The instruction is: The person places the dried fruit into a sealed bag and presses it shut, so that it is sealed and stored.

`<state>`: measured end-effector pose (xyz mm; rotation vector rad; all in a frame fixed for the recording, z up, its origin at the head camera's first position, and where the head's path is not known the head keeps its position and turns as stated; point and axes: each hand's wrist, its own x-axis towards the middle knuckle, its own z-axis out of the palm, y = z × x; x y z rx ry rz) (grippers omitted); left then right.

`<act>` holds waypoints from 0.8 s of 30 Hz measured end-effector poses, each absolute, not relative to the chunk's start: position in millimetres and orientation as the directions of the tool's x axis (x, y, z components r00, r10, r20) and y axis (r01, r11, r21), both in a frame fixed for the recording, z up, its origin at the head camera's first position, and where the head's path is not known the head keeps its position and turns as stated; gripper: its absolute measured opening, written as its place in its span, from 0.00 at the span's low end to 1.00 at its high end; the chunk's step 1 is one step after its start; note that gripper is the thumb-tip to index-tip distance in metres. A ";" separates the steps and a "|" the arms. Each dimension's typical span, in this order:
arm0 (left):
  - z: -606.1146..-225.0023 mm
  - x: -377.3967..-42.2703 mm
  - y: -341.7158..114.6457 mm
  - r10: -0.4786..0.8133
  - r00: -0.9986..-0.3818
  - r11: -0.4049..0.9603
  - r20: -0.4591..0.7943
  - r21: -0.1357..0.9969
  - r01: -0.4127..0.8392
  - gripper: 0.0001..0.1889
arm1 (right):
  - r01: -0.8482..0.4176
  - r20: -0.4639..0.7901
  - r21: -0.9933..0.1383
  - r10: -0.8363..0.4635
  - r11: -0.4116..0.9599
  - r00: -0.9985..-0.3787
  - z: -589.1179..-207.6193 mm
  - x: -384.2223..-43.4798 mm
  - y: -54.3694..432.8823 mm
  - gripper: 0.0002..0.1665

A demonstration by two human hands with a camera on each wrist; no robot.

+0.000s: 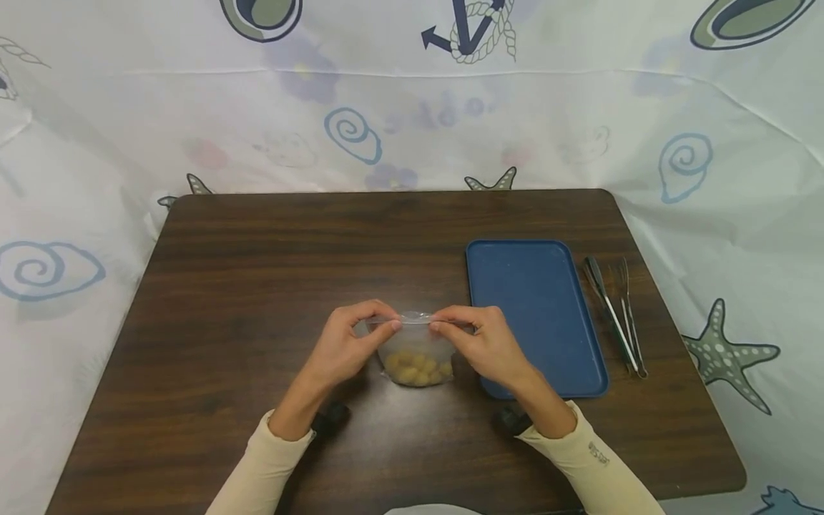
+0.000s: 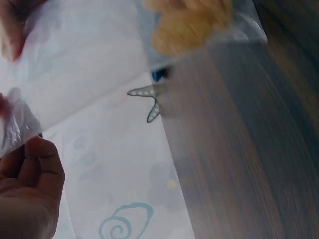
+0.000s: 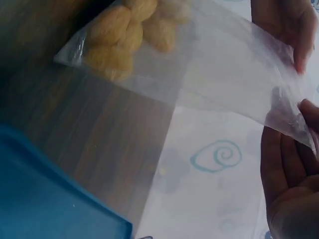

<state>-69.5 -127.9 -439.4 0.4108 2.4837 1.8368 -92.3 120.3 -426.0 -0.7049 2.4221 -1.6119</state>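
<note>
A clear plastic bag with several lumpy yellow-brown pieces at its bottom hangs upright between the two hands. My left hand pinches the left part of its top edge between thumb and fingers. At the right part of that edge, my right hand pinches in the same way, the fingertips a short gap apart. From the left wrist, the bag stretches from the fingers to the pieces. The right wrist view has the pieces lying in the bag's lower corner.
A blue tray lies right of the bag, partly beneath the right hand. Beyond it are slim metal utensils, one with a dark upper end. The wooden table meets a printed cloth behind. A white rim shows at the bottom.
</note>
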 end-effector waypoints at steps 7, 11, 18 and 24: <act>-441.3 -71.4 -123.1 0.263 -0.951 0.239 0.162 0.944 0.227 0.02 | -0.332 0.157 -0.895 -0.487 0.297 -0.859 -426.0 -91.5 119.2 0.07; -440.5 -71.5 -121.2 0.256 -0.940 0.249 0.224 0.924 0.288 0.02 | -0.375 0.207 -0.879 -0.473 0.294 -0.856 -426.5 -91.1 116.3 0.05; -438.2 -71.7 -121.5 0.278 -0.939 0.245 0.204 0.930 0.275 0.02 | -0.390 0.202 -0.854 -0.472 0.345 -0.858 -423.6 -88.6 111.4 0.06; -435.0 -72.9 -118.8 0.311 -0.915 0.238 0.257 0.911 0.336 0.02 | -0.465 0.269 -0.808 -0.475 0.362 -0.837 -423.8 -86.0 106.2 0.06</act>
